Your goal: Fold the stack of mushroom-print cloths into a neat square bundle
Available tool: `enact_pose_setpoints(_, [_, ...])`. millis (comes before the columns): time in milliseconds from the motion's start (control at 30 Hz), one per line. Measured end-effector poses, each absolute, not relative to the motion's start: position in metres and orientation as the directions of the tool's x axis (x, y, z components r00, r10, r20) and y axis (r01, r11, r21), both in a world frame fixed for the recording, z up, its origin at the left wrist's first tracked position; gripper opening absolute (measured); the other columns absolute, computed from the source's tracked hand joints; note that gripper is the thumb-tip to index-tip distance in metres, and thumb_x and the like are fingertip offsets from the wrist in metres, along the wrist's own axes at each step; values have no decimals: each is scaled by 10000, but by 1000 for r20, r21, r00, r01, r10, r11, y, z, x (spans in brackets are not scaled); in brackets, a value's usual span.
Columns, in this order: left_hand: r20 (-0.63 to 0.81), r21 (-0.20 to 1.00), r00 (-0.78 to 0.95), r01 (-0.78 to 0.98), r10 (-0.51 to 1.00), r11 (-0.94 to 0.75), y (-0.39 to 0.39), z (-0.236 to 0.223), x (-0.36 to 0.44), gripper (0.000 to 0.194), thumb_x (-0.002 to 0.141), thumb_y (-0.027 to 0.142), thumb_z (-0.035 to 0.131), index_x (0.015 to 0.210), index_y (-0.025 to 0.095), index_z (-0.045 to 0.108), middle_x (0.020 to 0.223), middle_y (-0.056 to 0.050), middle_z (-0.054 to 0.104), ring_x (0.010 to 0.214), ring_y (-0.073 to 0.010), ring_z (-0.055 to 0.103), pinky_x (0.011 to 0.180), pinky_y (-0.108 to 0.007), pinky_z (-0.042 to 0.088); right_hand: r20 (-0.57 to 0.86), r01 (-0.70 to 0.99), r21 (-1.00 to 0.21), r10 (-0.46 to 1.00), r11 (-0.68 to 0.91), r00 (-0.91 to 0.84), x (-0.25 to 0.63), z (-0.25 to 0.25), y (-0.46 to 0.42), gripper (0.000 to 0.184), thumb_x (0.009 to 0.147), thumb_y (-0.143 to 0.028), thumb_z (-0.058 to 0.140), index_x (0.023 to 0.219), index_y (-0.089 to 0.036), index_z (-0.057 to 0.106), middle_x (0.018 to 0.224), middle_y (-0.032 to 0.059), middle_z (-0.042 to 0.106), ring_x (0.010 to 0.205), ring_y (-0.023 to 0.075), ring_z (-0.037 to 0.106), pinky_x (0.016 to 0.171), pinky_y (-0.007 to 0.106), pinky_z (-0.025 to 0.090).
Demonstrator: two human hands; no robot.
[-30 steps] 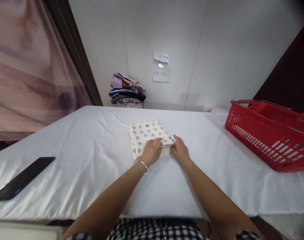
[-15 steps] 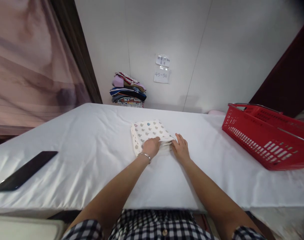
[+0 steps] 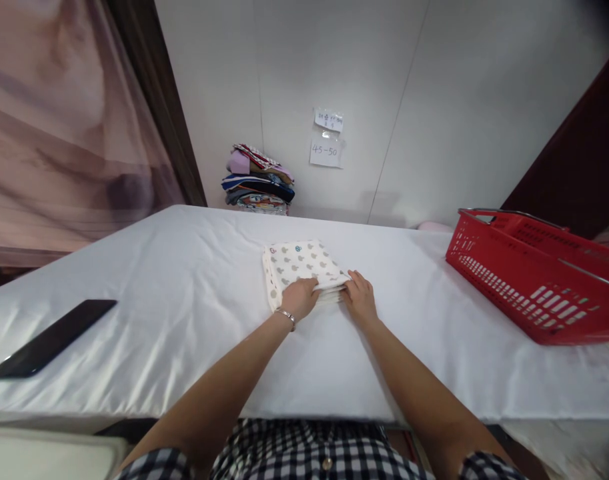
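Note:
A folded white cloth with a small grey print (image 3: 299, 261) lies in the middle of the white-covered table (image 3: 184, 293). My left hand (image 3: 300, 299) rests on its near edge, fingers curled over the layers, a bracelet on the wrist. My right hand (image 3: 359, 299) is at the cloth's near right corner, fingers bent against the stacked folds. Both hands touch the cloth, which stays flat on the table.
A red plastic basket (image 3: 534, 273) stands at the right of the table. A black flat device (image 3: 49, 337) lies near the left front edge. A pile of folded clothes (image 3: 259, 180) sits against the back wall under two paper notes (image 3: 327, 143).
Both hands stay at the cloth's near edge; the right hand's fingers have drawn in closer to the corner. The view has shifted slightly.

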State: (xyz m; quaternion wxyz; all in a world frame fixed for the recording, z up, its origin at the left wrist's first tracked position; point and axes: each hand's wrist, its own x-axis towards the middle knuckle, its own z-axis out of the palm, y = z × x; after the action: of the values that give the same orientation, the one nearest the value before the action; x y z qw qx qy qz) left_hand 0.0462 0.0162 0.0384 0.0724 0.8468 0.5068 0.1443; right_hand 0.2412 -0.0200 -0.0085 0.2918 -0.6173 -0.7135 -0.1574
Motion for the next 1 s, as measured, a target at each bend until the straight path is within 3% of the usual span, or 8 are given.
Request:
enact_pose_setpoints(200, [192, 297, 458, 816, 868, -496, 16, 39, 47, 256, 857, 352, 448, 1036, 230, 585, 995, -50, 642, 917, -193, 574, 758, -289, 431, 588, 982, -155, 809, 112, 0, 240, -8, -19, 190, 860, -220, 431, 970, -166, 575, 1320, 127, 458, 1261, 271, 332, 965, 430, 292])
enact_pose_setpoints(433, [199, 320, 468, 800, 861, -508, 16, 37, 46, 246, 857, 344, 448, 1021, 230, 591, 998, -43, 643, 921, -191, 576, 756, -288, 433, 579, 978, -172, 816, 118, 4, 240, -8, -20, 189, 840, -145, 421, 938, -163, 582, 1306, 110, 477, 1266, 254, 333, 981, 422, 293])
enact_pose_setpoints(700, [213, 352, 483, 773, 849, -528, 15, 39, 46, 240, 849, 324, 466, 1011, 209, 600, 995, -50, 645, 928, -191, 573, 778, -292, 432, 475, 984, -179, 874, -18, 103, 236, -7, -19, 176, 843, -180, 443, 880, -162, 614, 1245, 146, 529, 1234, 314, 373, 953, 517, 292])
enact_pose_setpoints(1000, [148, 413, 441, 785, 885, -461, 15, 50, 36, 212, 840, 351, 483, 954, 237, 621, 969, -16, 667, 903, -184, 596, 746, -284, 446, 436, 978, -208, 891, -36, 126, 246, -21, -10, 197, 836, -234, 455, 842, -158, 637, 1240, 167, 531, 1206, 339, 408, 926, 553, 306])
